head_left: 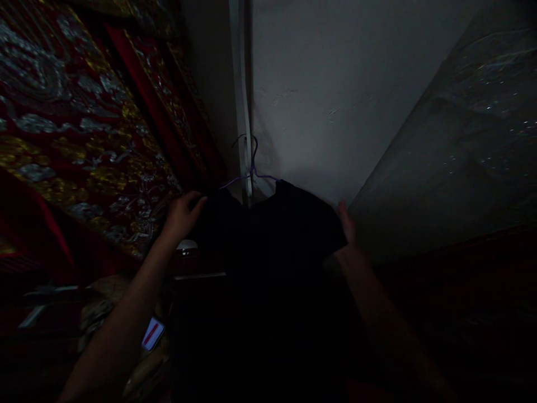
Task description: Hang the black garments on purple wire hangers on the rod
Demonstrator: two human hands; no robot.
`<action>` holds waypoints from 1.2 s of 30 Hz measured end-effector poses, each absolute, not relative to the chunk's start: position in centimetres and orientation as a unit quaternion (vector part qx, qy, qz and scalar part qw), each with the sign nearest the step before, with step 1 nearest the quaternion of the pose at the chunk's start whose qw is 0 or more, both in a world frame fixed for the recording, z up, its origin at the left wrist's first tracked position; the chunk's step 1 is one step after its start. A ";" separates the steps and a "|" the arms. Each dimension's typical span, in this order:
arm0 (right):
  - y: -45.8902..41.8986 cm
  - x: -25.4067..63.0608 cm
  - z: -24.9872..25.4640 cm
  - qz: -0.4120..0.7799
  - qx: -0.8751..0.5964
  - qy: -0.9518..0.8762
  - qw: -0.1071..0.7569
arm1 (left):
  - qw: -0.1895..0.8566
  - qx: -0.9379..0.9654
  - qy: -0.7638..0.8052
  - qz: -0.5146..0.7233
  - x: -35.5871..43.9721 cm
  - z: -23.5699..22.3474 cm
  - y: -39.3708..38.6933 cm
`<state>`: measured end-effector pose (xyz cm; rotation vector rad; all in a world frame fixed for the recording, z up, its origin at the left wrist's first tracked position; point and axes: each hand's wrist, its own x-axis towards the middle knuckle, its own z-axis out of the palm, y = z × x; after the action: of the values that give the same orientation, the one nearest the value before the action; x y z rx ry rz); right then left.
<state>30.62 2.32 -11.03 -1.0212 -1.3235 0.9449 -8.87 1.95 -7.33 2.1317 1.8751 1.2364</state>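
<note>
A black short-sleeved shirt (289, 240) hangs from a thin purple wire hanger (254, 168), whose hook is at a narrow pale vertical strip (247, 101) on the wall. My left hand (183, 215) is at the shirt's left shoulder, with thumb and fingers closed on the dark cloth. At the opposite sleeve, my right hand (346, 226) grips the edge; part of it is hidden behind the fabric. The lower shirt fades into darkness.
Red cloth with gold and silver embroidery (104, 123) hangs at the left. A grey wall (327, 84) rises behind the shirt, with shiny clear sheeting (474, 134) on the right. At lower left lies a small lit rectangular object (152, 334) among dim clutter.
</note>
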 end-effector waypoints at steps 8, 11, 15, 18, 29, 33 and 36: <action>0.0 30.2 -9.4 0.422 -0.432 -0.433 0.669 | -0.092 0.675 0.518 0.518 -4.0 -3.3 1.1; -2.6 30.9 -10.4 0.390 -0.453 -0.400 0.695 | 0.024 0.688 0.482 0.542 -1.4 -2.0 -1.3; -7.5 30.0 -10.8 0.425 -0.392 -0.639 0.507 | 0.398 0.646 0.406 0.510 1.0 -3.2 -4.3; -9.5 27.8 -9.8 0.469 -0.255 -0.802 0.268 | 0.586 0.512 0.397 0.487 0.9 -5.3 -6.1; -2.5 25.0 -15.2 0.324 -0.371 -0.779 0.389 | 0.352 0.706 0.569 0.234 -7.5 -5.0 -11.3; -2.0 23.5 -15.8 0.362 -0.357 -0.763 0.400 | 0.321 0.744 0.544 0.217 -8.3 -2.3 -10.9; -1.8 23.4 -15.4 0.420 -0.357 -0.726 0.412 | 0.260 0.745 0.550 0.274 -8.4 -1.3 -9.9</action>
<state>23.40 -1.84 -15.42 -0.8985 -1.8268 1.0558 -8.40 -9.87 -1.27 2.0169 1.4907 0.7417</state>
